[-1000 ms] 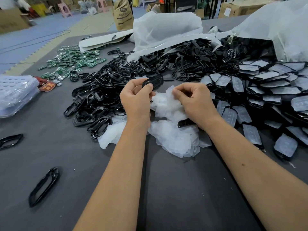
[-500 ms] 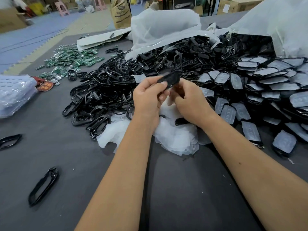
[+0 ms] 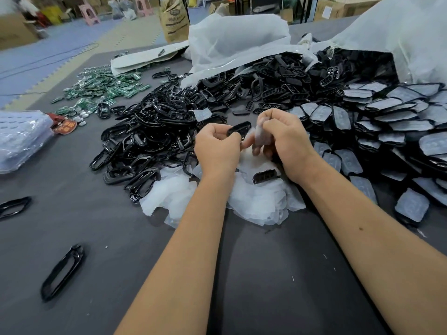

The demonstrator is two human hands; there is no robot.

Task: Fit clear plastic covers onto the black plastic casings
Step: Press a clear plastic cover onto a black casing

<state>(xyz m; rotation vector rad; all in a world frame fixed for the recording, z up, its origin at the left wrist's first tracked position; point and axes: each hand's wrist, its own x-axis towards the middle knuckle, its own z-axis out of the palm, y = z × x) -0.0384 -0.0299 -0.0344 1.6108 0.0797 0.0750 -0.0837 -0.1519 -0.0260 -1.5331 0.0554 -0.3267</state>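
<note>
Left hand: the left hand (image 3: 217,151) is curling its fingers round a black casing (image 3: 238,128), pinching it at its near end so that the far end is sticking out up and to the right, above the knuckles.
Right hand: the right hand (image 3: 283,139) is pinching a clear cover (image 3: 262,135) between thumb and curled fingers; the cover is hanging down from the grip, tilted, with its face turned toward the left hand.
Casing and cover: the two are sitting just beside each other between the hands; whether they are touching cannot be told, as the cover's edge is blurring into the fingers.
Height: both hands are hovering above the table (image 3: 266,274), over the pile of clear covers (image 3: 256,201).
Loose casing: another black casing (image 3: 264,176) is lying on that clear pile, just below the right wrist.
Left of the hands: a heap of black frames (image 3: 145,141) is spreading across the table, touching the clear pile at its near edge.
Right of the hands: covered casings (image 3: 387,122) are lying in overlapping rows, close beside the right forearm.
Far side: white bags (image 3: 237,39) are spilling black parts onto the table, and green circuit boards (image 3: 101,88) are lying well off to the left.
Near left: two single black frames (image 3: 63,272) are lying well apart from the heap.
</note>
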